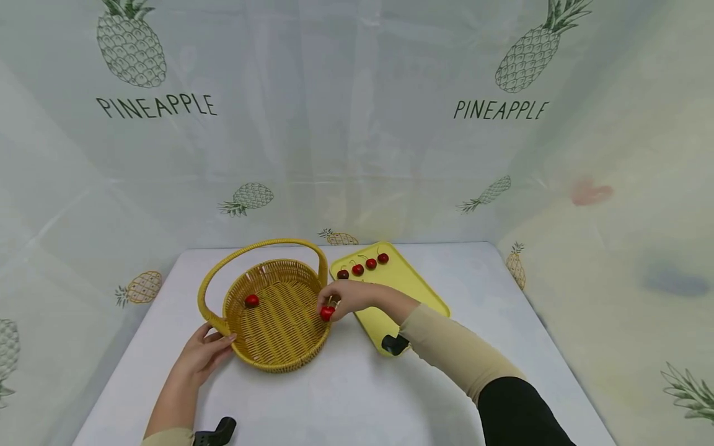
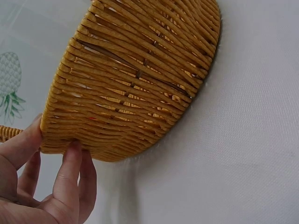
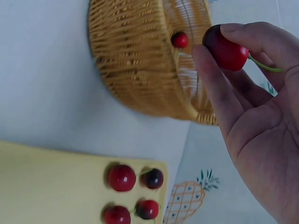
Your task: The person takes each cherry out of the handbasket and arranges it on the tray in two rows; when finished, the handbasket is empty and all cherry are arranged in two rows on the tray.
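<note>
My right hand [image 1: 350, 297] pinches a red cherry [image 3: 225, 49] with a green stem between thumb and fingers. In the head view this cherry is over the right rim of a woven yellow-brown basket [image 1: 279, 365] with a tall arched handle. Another red cherry [image 1: 251, 301] lies inside the basket, toward its left side. At the basket's near left, my left hand [image 1: 207, 353] grips the rim by the handle's foot. The left wrist view has the thumb at the rim and fingertips against the woven outer wall.
Right of the basket lies a yellow tray [image 1: 409, 285], partly behind my right forearm. Several dark red cherries [image 1: 370, 264] with stems are grouped at its far end. A white cloth covers the table [image 1: 346, 402], and a pineapple-printed curtain [image 1: 357, 136] stands behind.
</note>
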A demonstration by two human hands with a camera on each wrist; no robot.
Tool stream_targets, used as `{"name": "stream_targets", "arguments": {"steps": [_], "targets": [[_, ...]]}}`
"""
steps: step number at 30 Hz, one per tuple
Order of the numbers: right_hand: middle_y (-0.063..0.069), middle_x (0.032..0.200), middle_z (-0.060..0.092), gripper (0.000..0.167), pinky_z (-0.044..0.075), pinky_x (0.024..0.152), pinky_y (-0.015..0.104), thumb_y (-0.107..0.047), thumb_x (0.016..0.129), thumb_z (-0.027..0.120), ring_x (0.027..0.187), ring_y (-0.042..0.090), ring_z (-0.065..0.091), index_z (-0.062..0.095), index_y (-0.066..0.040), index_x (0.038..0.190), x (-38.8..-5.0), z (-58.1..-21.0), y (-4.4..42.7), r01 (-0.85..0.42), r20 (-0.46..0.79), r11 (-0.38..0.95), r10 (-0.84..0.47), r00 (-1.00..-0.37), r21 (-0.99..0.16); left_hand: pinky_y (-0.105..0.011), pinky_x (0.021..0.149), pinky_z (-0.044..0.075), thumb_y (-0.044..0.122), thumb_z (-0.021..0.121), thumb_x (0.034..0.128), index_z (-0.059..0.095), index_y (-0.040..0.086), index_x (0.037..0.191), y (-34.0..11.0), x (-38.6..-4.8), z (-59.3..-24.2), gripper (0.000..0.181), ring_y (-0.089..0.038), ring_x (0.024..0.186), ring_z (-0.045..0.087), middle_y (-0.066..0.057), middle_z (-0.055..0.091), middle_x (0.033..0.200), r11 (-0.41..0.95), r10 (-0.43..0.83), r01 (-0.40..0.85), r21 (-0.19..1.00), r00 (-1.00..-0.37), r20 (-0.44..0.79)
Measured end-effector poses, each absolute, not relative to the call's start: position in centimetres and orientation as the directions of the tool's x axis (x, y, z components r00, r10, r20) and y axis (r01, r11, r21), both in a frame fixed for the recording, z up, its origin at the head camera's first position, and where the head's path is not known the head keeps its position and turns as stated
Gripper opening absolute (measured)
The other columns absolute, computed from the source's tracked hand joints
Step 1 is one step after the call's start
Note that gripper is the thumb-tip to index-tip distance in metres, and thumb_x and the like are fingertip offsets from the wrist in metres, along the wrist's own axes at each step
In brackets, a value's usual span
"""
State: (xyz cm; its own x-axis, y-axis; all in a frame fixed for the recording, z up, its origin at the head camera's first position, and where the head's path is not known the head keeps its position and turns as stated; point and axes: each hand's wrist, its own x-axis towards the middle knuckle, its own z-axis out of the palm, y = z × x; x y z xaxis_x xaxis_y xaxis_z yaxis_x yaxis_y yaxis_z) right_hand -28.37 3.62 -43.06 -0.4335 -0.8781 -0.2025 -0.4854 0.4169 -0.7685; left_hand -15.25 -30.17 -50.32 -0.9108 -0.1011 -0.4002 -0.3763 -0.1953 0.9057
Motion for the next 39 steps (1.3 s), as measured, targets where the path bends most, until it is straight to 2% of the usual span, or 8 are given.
{"name": "stream_targets", "arguments": {"steps": [7, 10, 15, 21, 26, 29, 33, 39], "targets": [[-0.004, 0.099, 0.064, 0.025, 0.053, 0.072, 0.026, -0.002, 0.084, 0.072, 0.093, 0.02, 0.059, 0.069, -0.007, 0.108, -28.5, -42.8, 5.8, -0.415, -0.242, 0.478, -0.829, -0.504, -0.774, -0.027, 0.086, 0.054, -0.002, 0.064, 0.0916, 0.006, 0.006, 0.155, -30.3, -15.3, -50.5, 0.087, -0.009, 0.091, 0.064, -0.029, 0.026, 0.145, -0.191, -0.103, -0.381, 0.904, -0.909, -0.405], [-0.005, 0.097, 0.064, 0.025, 0.053, 0.072, 0.026, -0.002, 0.083, 0.072, 0.09, 0.016, 0.059, 0.069, -0.012, 0.105, -28.8, -42.9, 6.6, -0.408, -0.255, 0.512, -0.805, -0.536, -0.756, -0.026, 0.086, 0.054, -0.003, 0.063, 0.0921, 0.006, 0.007, 0.156, -30.5, -15.3, -50.6, 0.086, -0.009, 0.091, 0.064, -0.028, 0.026, 0.145, -0.195, -0.105, -0.388, 0.901, -0.905, -0.413], [-0.006, 0.099, 0.065, 0.027, 0.052, 0.078, 0.026, 0.0, 0.083, 0.071, 0.092, 0.012, 0.057, 0.07, -0.012, 0.106, -29.4, -43.5, 8.1, -0.411, -0.249, 0.531, -0.786, -0.566, -0.741, -0.027, 0.086, 0.054, -0.002, 0.064, 0.0922, 0.003, 0.007, 0.156, -30.7, -15.3, -50.7, 0.088, -0.01, 0.093, 0.063, -0.026, 0.03, 0.141, -0.206, -0.085, -0.379, 0.902, -0.911, -0.403], [-0.003, 0.098, 0.066, 0.027, 0.051, 0.073, 0.026, 0.0, 0.082, 0.07, 0.087, 0.016, 0.056, 0.071, -0.011, 0.107, -29.9, -44.1, 9.8, -0.403, -0.238, 0.551, -0.759, -0.606, -0.731, -0.028, 0.088, 0.054, -0.004, 0.063, 0.0917, 0.003, 0.006, 0.156, -30.7, -15.3, -50.6, 0.088, -0.01, 0.094, 0.063, -0.021, 0.038, 0.133, -0.21, -0.079, -0.373, 0.904, -0.915, -0.396], [-0.005, 0.106, 0.065, 0.03, 0.051, 0.081, 0.027, 0.0, 0.082, 0.069, 0.099, 0.016, 0.057, 0.071, -0.008, 0.111, -30.4, -44.6, 11.0, -0.382, -0.234, 0.578, -0.722, -0.651, -0.721, -0.029, 0.088, 0.053, -0.003, 0.064, 0.0914, 0.004, 0.008, 0.156, -30.6, -15.3, -50.5, 0.089, -0.01, 0.092, 0.064, -0.018, 0.04, 0.129, -0.217, -0.083, -0.382, 0.898, -0.91, -0.407], [-0.007, 0.106, 0.065, 0.031, 0.052, 0.081, 0.028, -0.002, 0.082, 0.07, 0.098, 0.014, 0.057, 0.072, -0.008, 0.112, -30.8, -44.9, 11.7, -0.364, -0.239, 0.598, -0.697, -0.677, -0.714, -0.029, 0.089, 0.053, -0.003, 0.063, 0.092, 0.003, 0.008, 0.156, -30.6, -15.3, -50.5, 0.089, -0.01, 0.093, 0.064, -0.018, 0.04, 0.13, -0.215, -0.079, -0.384, 0.898, -0.909, -0.408], [-0.004, 0.099, 0.067, 0.031, 0.055, 0.076, 0.036, -0.002, 0.08, 0.071, 0.085, 0.016, 0.059, 0.071, -0.006, 0.111, -31.3, -45.5, 12.5, -0.307, -0.244, 0.595, -0.668, -0.703, -0.743, -0.029, 0.089, 0.053, -0.004, 0.062, 0.0924, 0.001, 0.006, 0.156, -30.5, -15.3, -50.5, 0.089, -0.01, 0.093, 0.064, -0.02, 0.039, 0.132, -0.215, -0.069, -0.376, 0.901, -0.915, -0.398], [0.004, 0.098, 0.068, 0.033, 0.054, 0.083, 0.052, 0.001, 0.081, 0.069, 0.082, 0.02, 0.065, 0.067, 0.001, 0.114, -31.6, -45.9, 13.6, -0.193, -0.245, 0.544, -0.629, -0.738, -0.816, -0.029, 0.089, 0.053, -0.004, 0.062, 0.0927, 0.003, 0.007, 0.156, -30.5, -15.4, -50.5, 0.087, -0.01, 0.093, 0.064, -0.019, 0.04, 0.131, -0.218, -0.071, -0.383, 0.898, -0.911, -0.406]]}}
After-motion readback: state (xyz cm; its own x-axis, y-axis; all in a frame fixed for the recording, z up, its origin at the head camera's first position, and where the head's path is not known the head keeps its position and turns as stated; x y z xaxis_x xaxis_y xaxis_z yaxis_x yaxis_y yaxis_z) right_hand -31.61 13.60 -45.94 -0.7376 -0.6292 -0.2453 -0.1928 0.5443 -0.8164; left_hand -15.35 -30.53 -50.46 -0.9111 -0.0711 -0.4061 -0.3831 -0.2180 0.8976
